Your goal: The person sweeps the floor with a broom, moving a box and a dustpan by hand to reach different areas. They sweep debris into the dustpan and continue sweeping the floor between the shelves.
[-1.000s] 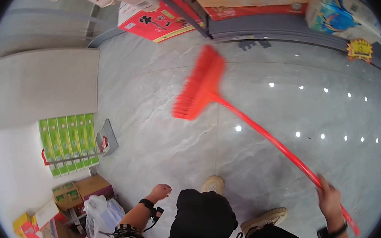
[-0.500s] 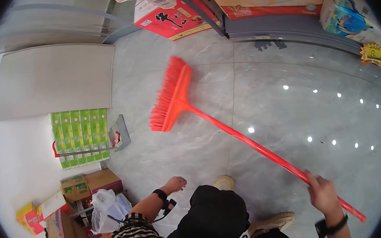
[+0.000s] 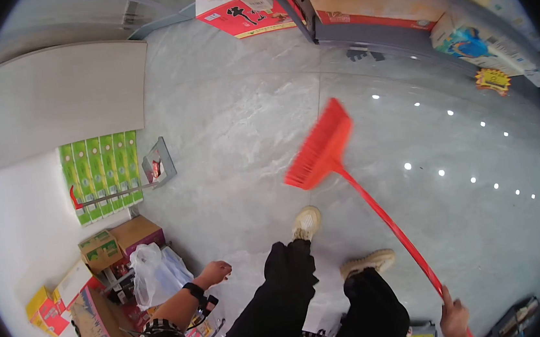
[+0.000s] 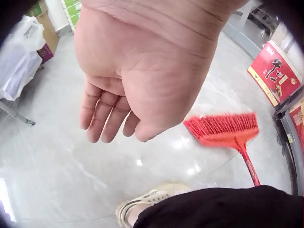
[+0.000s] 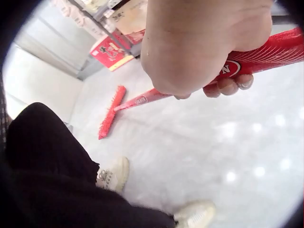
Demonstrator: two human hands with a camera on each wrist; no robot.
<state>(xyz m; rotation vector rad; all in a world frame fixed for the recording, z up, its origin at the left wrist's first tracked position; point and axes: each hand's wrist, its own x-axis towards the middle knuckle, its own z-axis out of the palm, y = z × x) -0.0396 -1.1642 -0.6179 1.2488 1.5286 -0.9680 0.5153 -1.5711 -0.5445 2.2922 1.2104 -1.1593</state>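
Observation:
A red broom (image 3: 324,147) with a long red handle slants across the head view, its bristle head over the grey tiled floor (image 3: 231,101). My right hand (image 3: 454,317) grips the handle near its top end, at the lower right. In the right wrist view the fingers (image 5: 228,87) curl round the handle, and the broom head (image 5: 112,113) shows farther off. My left hand (image 3: 214,273) hangs beside the left leg with nothing in it. The left wrist view shows the palm and the loosely bent fingers of this hand (image 4: 142,71), with the broom head beyond.
A long-handled grey dustpan (image 3: 159,165) with something red in it stands by green packs (image 3: 105,174) at the left wall. Cardboard boxes (image 3: 138,234) and a white plastic bag (image 3: 155,270) are at lower left. A shelf (image 3: 374,35) with a red box (image 3: 249,16) lines the back.
The broom head swung left, then back right and nearer to my feet. My right hand has shifted lower in the head view, still gripping the handle. One foot has stepped forward.

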